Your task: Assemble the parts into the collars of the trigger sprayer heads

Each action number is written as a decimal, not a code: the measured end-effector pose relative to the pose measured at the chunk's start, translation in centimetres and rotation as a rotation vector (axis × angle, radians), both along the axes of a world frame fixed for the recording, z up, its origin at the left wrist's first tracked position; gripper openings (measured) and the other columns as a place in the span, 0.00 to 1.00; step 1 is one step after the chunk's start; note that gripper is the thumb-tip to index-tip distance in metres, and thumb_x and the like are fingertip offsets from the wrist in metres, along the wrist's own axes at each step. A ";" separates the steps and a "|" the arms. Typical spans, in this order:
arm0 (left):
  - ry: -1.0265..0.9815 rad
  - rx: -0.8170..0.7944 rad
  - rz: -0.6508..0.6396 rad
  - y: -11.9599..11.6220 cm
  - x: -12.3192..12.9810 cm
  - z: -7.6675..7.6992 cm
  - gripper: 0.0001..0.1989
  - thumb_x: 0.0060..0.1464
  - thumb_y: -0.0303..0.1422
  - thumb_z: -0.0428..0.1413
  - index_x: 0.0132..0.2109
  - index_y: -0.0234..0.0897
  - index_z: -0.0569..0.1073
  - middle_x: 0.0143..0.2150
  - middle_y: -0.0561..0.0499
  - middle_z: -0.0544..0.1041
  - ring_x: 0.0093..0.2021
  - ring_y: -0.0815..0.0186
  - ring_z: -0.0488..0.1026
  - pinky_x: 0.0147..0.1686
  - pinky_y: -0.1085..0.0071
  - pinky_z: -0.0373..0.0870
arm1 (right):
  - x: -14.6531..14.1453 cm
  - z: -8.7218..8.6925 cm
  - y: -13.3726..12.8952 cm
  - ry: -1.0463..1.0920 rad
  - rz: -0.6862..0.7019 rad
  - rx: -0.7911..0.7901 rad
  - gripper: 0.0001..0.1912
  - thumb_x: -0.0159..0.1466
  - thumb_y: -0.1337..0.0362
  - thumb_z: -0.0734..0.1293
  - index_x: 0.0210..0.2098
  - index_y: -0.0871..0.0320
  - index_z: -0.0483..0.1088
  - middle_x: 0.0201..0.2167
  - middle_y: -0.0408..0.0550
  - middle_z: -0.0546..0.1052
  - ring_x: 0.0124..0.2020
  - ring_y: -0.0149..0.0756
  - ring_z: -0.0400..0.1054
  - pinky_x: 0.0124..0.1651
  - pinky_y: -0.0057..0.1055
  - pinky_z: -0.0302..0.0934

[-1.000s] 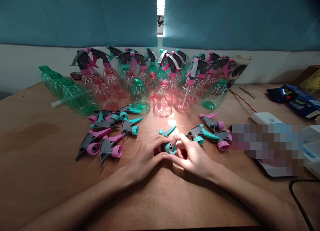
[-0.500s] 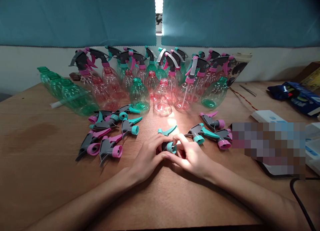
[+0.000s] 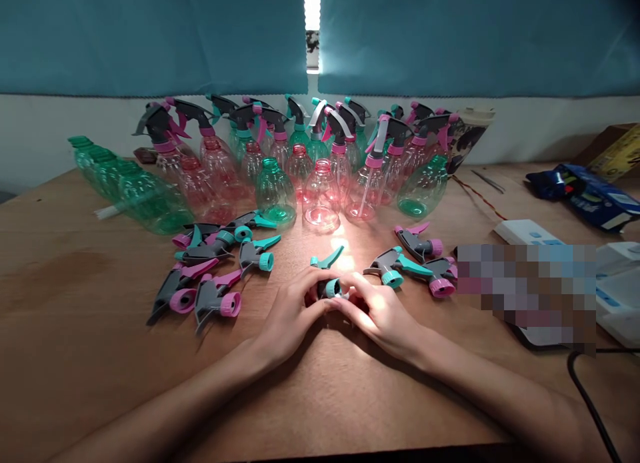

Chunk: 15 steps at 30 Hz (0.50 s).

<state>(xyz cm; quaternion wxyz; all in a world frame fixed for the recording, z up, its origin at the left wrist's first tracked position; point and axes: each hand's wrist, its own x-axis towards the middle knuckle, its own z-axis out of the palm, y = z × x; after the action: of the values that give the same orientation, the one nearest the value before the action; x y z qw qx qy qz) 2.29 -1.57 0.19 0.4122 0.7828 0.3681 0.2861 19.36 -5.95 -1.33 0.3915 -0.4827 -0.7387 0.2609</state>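
Observation:
My left hand [image 3: 295,306] is closed around a grey-and-teal trigger spray head [image 3: 333,289], low over the middle of the table. Its teal trigger sticks up past my fingers, and its round collar faces right. At the collar's mouth, the thumb and index finger of my right hand [image 3: 383,309] are pinched together. A small whitish bit shows between those fingertips, too small to name. Loose spray heads lie on both sides: a pink-collared one [image 3: 217,301] to the left and a teal-collared one [image 3: 393,268] to the right.
Behind my hands stand several clear pink bottles [image 3: 321,199] and green bottles [image 3: 277,196], some topped with spray heads. At the right are a blurred-out flat object [image 3: 525,296], a white power strip [image 3: 530,233], a blue packet [image 3: 595,196] and a black cable [image 3: 583,389].
The spray head's collar has turned slightly, and my right fingertips have come down from its upper rim to its right side. The whole view has shifted a little.

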 end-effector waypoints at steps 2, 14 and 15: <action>0.006 -0.020 0.027 0.0 0.0 0.0 0.12 0.55 0.32 0.57 0.47 0.38 0.74 0.34 0.54 0.72 0.29 0.68 0.64 0.29 0.74 0.59 | -0.1 0.2 0.1 0.014 -0.001 -0.010 0.08 0.67 0.61 0.60 0.39 0.57 0.67 0.27 0.43 0.72 0.27 0.31 0.66 0.32 0.27 0.59; 0.011 -0.038 0.162 0.5 -0.2 0.3 0.12 0.52 0.31 0.57 0.45 0.38 0.74 0.34 0.53 0.73 0.29 0.68 0.66 0.27 0.74 0.63 | 0.6 0.4 0.4 -0.060 0.020 0.008 0.14 0.69 0.58 0.56 0.29 0.56 0.63 0.24 0.43 0.69 0.25 0.31 0.62 0.29 0.26 0.56; 0.004 -0.036 0.187 0.8 -0.3 0.3 0.12 0.52 0.31 0.57 0.45 0.38 0.74 0.33 0.53 0.72 0.29 0.68 0.66 0.27 0.74 0.63 | 0.8 0.4 0.5 -0.085 0.008 0.020 0.15 0.69 0.58 0.56 0.28 0.56 0.62 0.23 0.42 0.68 0.24 0.31 0.61 0.28 0.26 0.55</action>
<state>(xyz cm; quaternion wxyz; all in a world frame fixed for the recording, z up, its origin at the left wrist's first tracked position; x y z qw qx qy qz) 1.95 -0.80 0.47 0.3968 0.7381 0.4455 0.3150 20.12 -5.40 -0.96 0.3635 -0.4864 -0.7592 0.2342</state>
